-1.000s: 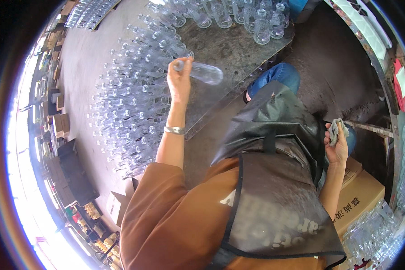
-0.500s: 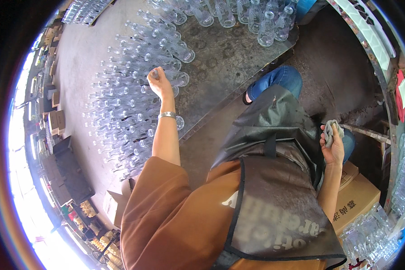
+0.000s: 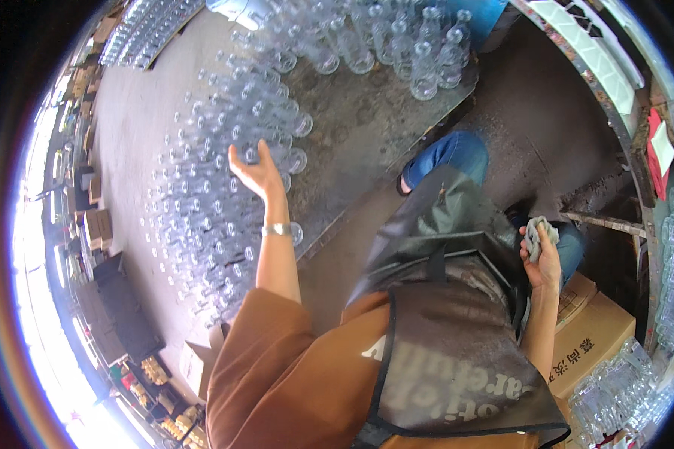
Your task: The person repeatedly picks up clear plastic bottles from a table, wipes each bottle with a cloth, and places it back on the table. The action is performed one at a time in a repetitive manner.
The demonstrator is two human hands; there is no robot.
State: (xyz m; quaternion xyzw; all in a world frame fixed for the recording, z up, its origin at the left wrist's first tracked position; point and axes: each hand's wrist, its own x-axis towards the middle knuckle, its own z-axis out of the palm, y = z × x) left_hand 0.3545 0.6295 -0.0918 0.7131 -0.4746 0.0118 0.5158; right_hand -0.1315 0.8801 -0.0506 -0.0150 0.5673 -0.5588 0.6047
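Nearest, one brown cardboard box (image 3: pixel 591 337) sits at the person's right, beside the dark apron (image 3: pixel 457 352) over a brown sleeve. The right hand (image 3: pixel 543 258) is clenched around one crumpled grey cloth (image 3: pixel 538 232), held above the knee. The left hand (image 3: pixel 258 173) is released, fingers spread and holding nothing, hovering over the mass of clear glass bottles (image 3: pixel 202 217) standing on the grey concrete floor (image 3: pixel 352 142). These are far too many and too overlapped to count. A second cluster of clear glass bottles (image 3: pixel 382 41) stands farther off, cut off by the picture's upper rim.
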